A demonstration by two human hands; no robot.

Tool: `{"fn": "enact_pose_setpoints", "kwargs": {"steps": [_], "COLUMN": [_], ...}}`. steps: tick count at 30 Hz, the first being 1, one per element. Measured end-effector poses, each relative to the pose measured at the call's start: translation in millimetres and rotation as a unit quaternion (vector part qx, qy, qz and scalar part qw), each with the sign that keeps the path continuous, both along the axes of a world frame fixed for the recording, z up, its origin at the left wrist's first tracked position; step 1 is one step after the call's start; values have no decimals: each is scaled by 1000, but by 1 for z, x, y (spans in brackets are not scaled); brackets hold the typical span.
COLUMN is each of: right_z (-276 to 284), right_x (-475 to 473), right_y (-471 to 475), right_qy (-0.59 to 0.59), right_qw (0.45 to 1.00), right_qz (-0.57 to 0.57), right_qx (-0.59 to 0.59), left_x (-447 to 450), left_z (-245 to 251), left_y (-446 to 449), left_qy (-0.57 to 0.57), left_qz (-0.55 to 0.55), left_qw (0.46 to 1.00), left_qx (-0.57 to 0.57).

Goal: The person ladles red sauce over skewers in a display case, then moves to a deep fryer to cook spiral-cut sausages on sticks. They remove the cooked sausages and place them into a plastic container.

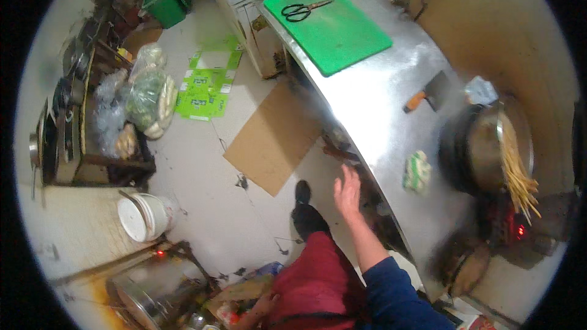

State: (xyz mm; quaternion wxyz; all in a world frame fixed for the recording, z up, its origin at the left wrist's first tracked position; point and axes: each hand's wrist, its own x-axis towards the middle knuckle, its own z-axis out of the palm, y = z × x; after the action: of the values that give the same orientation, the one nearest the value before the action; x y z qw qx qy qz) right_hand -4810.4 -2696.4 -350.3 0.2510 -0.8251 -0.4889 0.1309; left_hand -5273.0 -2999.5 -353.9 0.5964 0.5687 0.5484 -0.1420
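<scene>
My right hand hangs in the air beside the front edge of a stainless-steel worktop, fingers extended and holding nothing. Low in the picture, my left hand is by my red-clad thigh, partly hidden and blurred, so its grip is unclear. On the worktop lies a green cutting board with black-handled scissors on it. A cleaver with an orange handle rests farther right. Nearer me is a crumpled green-and-white cloth. Thin sticks lean out of a large metal pot.
A flat cardboard sheet and a flattened green carton lie on the floor. Bagged vegetables stand by the left shelf. A lidded white bucket, a steel pot and a green bin are also on the left.
</scene>
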Motion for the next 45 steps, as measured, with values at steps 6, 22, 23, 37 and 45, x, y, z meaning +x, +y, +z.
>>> {"fn": "enact_pose_setpoints", "kwargs": {"steps": [6, 22, 23, 37, 45], "right_z": [-95, -164, -165, -171, -179], "right_x": [52, 90, 91, 94, 94], "right_y": [172, 241, 245, 328, 380], "right_qy": [88, 73, 72, 76, 70], "right_qw": [945, 913, 913, 924, 937], "right_qz": [-242, -385, -386, -363, -331], "right_qx": [-200, -116, -112, -95, -87], "left_x": [28, 44, 46, 76, 71], "left_z": [11, -103, -106, -123, -126], "left_y": [268, 621, 632, 694, 689], "left_qy": [186, -17, -18, 25, 45], "left_qz": [-38, -301, -310, -355, -315], "left_qw": [970, 918, 917, 919, 931], "left_qx": [154, 260, 249, 169, 178]}}
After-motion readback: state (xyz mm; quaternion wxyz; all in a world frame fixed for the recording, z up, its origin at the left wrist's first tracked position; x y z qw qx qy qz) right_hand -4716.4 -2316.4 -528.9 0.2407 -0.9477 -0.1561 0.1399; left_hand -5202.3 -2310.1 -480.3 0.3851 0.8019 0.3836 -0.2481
